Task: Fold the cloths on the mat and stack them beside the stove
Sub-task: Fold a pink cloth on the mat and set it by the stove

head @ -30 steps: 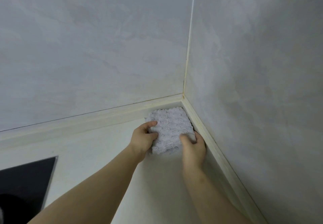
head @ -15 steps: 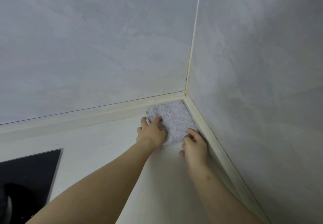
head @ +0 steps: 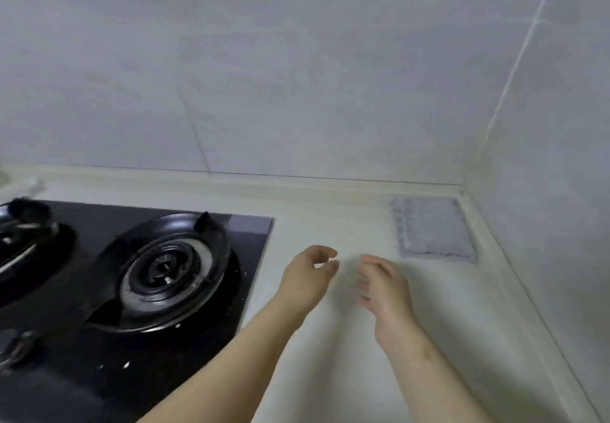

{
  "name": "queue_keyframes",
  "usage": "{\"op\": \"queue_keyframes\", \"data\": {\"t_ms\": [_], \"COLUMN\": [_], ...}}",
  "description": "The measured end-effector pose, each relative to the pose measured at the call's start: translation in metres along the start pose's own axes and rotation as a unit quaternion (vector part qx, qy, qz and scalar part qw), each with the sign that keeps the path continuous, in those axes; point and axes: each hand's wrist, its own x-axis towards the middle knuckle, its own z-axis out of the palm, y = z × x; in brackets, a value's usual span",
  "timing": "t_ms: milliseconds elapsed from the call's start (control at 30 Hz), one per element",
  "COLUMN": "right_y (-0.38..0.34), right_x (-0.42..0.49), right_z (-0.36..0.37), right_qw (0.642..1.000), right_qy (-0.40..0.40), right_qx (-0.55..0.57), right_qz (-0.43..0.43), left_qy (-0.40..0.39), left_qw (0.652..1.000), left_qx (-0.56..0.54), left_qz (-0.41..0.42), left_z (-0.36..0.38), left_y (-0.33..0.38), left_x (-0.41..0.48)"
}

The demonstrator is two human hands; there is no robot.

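A folded grey-white cloth (head: 432, 229) lies flat in the far right corner of the counter, against both wall trims. My left hand (head: 308, 279) hovers over the counter between the stove and the cloth, fingers loosely curled, holding nothing. My right hand (head: 384, 285) is beside it, fingers relaxed and spread, also holding nothing. Both hands are apart from the cloth, to its near left. The black gas stove (head: 138, 277) sits at the left with a round burner (head: 165, 269) in view.
The pale counter (head: 346, 356) runs between stove and right wall. Cream trim (head: 297, 188) lines the back wall, and more trim (head: 515, 287) runs along the right wall. A second burner (head: 19, 241) is at the far left edge. Grey tiled walls enclose the corner.
Both hands let go of the cloth and pulled back toward me and left. The cloth stays in the corner. The view swung left, bringing the stove in.
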Motion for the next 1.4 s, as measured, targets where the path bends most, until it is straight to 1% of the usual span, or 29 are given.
{"op": "queue_keyframes", "data": {"t_ms": [67, 133, 300, 400, 533, 667, 800, 933, 1067, 1133, 1300, 1400], "right_y": [0.01, 0.023, 0.059, 0.081, 0.13, 0.181, 0.222, 0.25, 0.275, 0.287, 0.311, 0.324], "right_x": [-0.026, -0.053, -0.133, -0.18, -0.256, -0.342, -0.418, -0.467, -0.497, -0.505, -0.516, -0.515], "right_z": [0.033, 0.065, 0.147, 0.194, 0.267, 0.341, 0.408, 0.461, 0.509, 0.535, 0.621, 0.684], "right_qw": [0.997, 0.989, 0.942, 0.912, 0.879, 0.845, 0.817, 0.796, 0.78, 0.775, 0.78, 0.785], "right_qy": [-0.066, -0.137, -0.302, -0.367, -0.429, -0.48, -0.515, -0.534, -0.549, -0.553, -0.553, -0.548], "right_qx": [-0.03, -0.06, -0.139, -0.175, -0.198, -0.213, -0.241, -0.266, -0.285, -0.289, -0.278, -0.275], "right_qz": [0.003, 0.007, 0.043, 0.047, 0.062, 0.096, 0.099, 0.098, 0.097, 0.099, 0.092, 0.087], "left_qy": [0.06, 0.127, 0.277, 0.35, 0.421, 0.478, 0.513, 0.536, 0.556, 0.559, 0.574, 0.566], "left_qw": [0.997, 0.985, 0.937, 0.904, 0.862, 0.826, 0.807, 0.789, 0.768, 0.764, 0.748, 0.755], "left_qx": [-0.051, -0.108, -0.188, -0.219, -0.258, -0.271, -0.262, -0.262, -0.272, -0.272, -0.283, -0.285], "left_qz": [-0.019, -0.038, -0.097, -0.112, -0.115, -0.121, -0.127, -0.148, -0.164, -0.173, -0.174, -0.169], "left_z": [-0.04, -0.08, -0.181, -0.237, -0.313, -0.39, -0.461, -0.512, -0.555, -0.579, -0.654, -0.707], "left_y": [-0.017, -0.035, -0.088, -0.12, -0.169, -0.214, -0.252, -0.287, -0.316, -0.33, -0.363, -0.375], "left_x": [-0.029, -0.06, -0.152, -0.208, -0.281, -0.348, -0.41, -0.451, -0.469, -0.471, -0.46, -0.438]}}
